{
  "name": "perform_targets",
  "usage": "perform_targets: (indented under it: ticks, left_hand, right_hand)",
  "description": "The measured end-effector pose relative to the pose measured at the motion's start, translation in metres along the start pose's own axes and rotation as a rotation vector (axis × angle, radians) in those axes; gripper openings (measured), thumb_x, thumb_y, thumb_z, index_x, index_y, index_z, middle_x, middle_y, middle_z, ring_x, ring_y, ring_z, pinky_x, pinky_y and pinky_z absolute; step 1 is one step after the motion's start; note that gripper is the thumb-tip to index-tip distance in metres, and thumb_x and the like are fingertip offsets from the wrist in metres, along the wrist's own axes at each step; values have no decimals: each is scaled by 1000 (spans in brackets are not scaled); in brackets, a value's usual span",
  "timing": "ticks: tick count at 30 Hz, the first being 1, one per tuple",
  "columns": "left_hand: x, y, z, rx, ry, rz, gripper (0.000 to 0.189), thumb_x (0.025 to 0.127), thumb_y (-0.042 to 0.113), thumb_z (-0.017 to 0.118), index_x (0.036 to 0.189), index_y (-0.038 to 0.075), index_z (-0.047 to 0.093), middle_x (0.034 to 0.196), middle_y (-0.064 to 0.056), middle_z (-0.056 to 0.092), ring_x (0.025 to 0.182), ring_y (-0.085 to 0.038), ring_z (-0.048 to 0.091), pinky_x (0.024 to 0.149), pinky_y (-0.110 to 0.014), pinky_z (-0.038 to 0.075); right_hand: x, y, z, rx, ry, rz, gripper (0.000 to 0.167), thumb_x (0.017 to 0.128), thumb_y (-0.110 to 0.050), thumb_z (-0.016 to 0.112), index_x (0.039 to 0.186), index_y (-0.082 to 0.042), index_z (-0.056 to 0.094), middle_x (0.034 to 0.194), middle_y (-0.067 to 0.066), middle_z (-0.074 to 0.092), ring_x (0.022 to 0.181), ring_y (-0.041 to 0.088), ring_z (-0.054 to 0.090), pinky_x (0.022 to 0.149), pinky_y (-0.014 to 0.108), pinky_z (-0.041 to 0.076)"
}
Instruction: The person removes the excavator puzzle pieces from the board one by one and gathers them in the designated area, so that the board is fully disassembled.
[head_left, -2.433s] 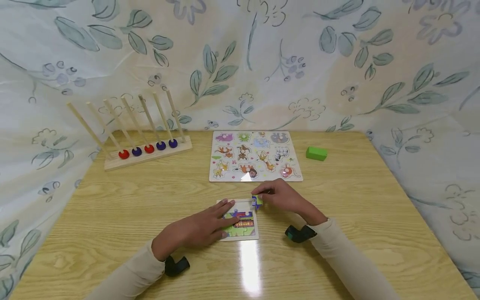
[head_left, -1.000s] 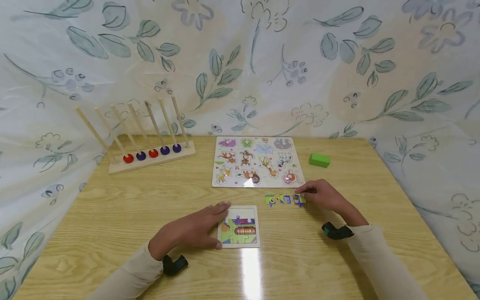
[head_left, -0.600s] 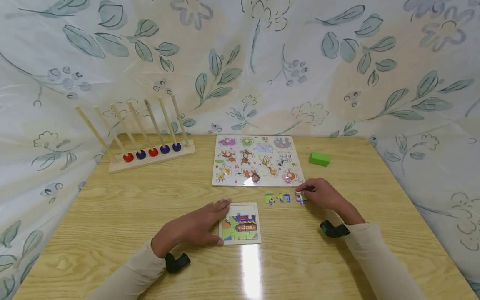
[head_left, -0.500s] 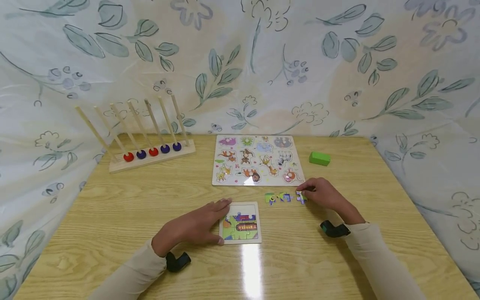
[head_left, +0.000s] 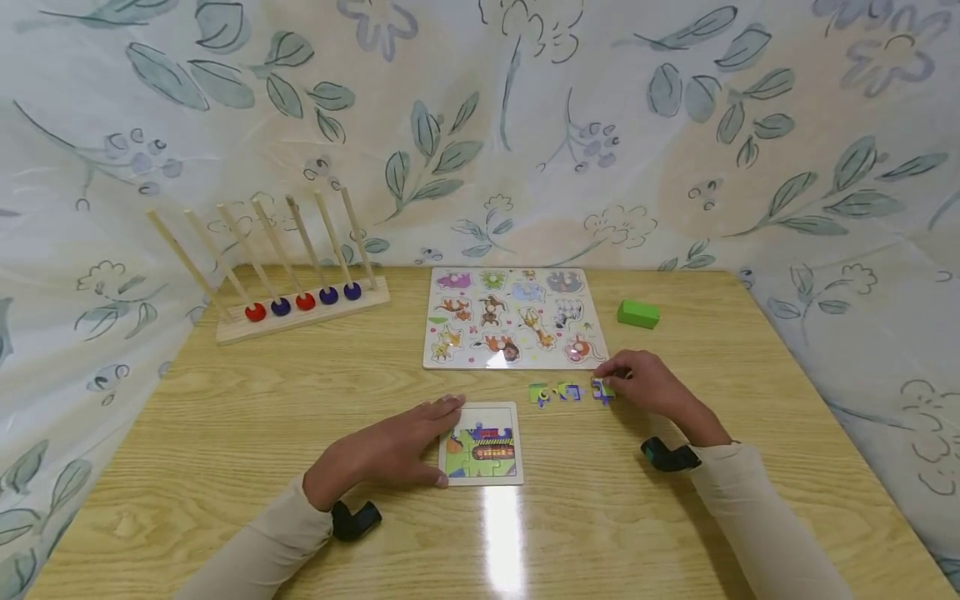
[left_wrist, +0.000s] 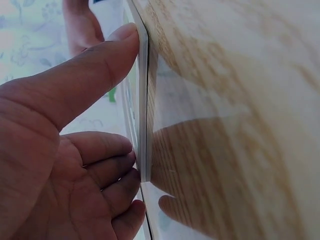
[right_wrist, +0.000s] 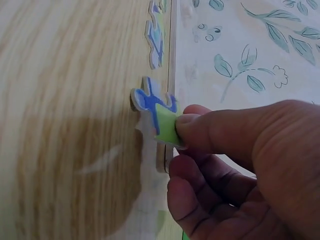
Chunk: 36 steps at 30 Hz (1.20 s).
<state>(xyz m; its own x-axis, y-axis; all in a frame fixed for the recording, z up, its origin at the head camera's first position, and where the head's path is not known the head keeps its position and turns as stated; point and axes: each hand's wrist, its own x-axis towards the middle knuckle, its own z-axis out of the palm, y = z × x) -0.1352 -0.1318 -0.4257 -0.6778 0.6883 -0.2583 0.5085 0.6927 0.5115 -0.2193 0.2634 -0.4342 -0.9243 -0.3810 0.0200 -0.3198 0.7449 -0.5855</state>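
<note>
My right hand [head_left: 647, 385] pinches a green and blue jigsaw piece [right_wrist: 159, 112] between thumb and fingertips, close over the table. Two more jigsaw pieces, a green one [head_left: 539, 394] and a blue and green one [head_left: 569, 392], lie in a row left of it. My left hand [head_left: 393, 443] rests along the left side of a small square puzzle tray [head_left: 519, 467], thumb at the near corner and fingers at the far one. Joined pieces [head_left: 487, 454] picturing a vehicle fill the tray's lower part; its upper strip is bare white.
Behind the loose pieces lies an animal peg puzzle board [head_left: 513, 321]. A green block [head_left: 638, 314] sits to its right. At the back left stands a wooden rack [head_left: 303, 312] with tall pegs and red and blue beads. A patterned cloth [head_left: 525, 125] hangs behind the table.
My right hand has carried the jigsaw piece from the tray's upper right corner rightward to the row of loose pieces. My left fingers have drawn back from over the puzzle to its left edge.
</note>
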Motion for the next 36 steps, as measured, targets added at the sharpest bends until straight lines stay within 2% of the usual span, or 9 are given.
perform_targets:
  ticks: [5,11,22,31,36]
  left_hand:
    - [0,1,0,-3,5,2,92,87,37,74,155,5,20,163,-3,8,147,-23,8,115,-44,21]
    - [-2,-1,0,6,17,5,92,87,37,74,155,4,21,163,-4,9,147,-26,9,114,-45,22]
    - [0,-2,0,11,14,10,89,88,37,73,154,2,24,162,-5,10,147,-27,11,115,-45,19]
    - [2,0,2,50,65,15,82,90,35,71,151,0,30,161,-8,17,146,-26,16,115,-45,20]
    - [3,1,3,61,74,-4,79,91,37,69,151,1,32,161,-6,19,146,-26,18,114,-45,22]
  right_hand:
    - [1,-2,-2,-8,14,0,14,89,3,65,99,1,74,88,6,66,77,18,57,70,37,49]
    - [4,-7,3,5,9,-40,15,89,3,65,100,1,74,88,4,67,77,17,57,70,37,50]
    - [4,-40,26,49,-46,-107,13,90,0,66,99,-3,76,89,1,70,76,13,57,66,28,49]
    - [4,-76,44,115,-117,-231,15,92,0,64,99,-4,76,93,0,72,72,8,55,62,26,47]
    - [8,-89,54,160,-172,-262,16,92,0,64,102,-5,76,96,-1,72,78,8,58,66,25,49]
